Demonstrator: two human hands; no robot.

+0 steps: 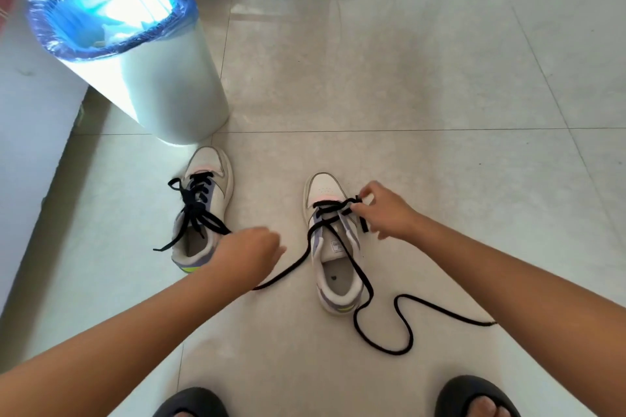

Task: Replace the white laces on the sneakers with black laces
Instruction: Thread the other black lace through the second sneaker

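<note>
Head view, lacing in progress. Two sneakers stood on the tiled floor (406, 78), toes away from the person, well apart so that each could be worked on alone. The left sneaker (203, 210) already carried a black lace (196, 210) through all its visible eyelets, with the ends lying loose and untied over the collar; it stood just beside the bin (152, 78), apparently set aside as finished apart from tying.

The right sneaker (333, 247) was laced only at the toe end. The right hand (386, 213) pinched the second lace (382, 325) at the sneaker's outer eyelet row, thumb and forefinger closed on a short loop, probably to feed or draw it through an eyelet; the lace tip hung just below the hand. The left hand (250, 254) reached low between the sneakers with fingers curled; one strand ran from the eyelets to it, so it likely held that strand taut, though the grip itself was hidden behind the hand. The other strand trailed over the heel and lay in slack curves on the floor, kept free for threading.

No white laces were visible. Two dark slippers (474, 396) showed at the bottom edge.
</note>
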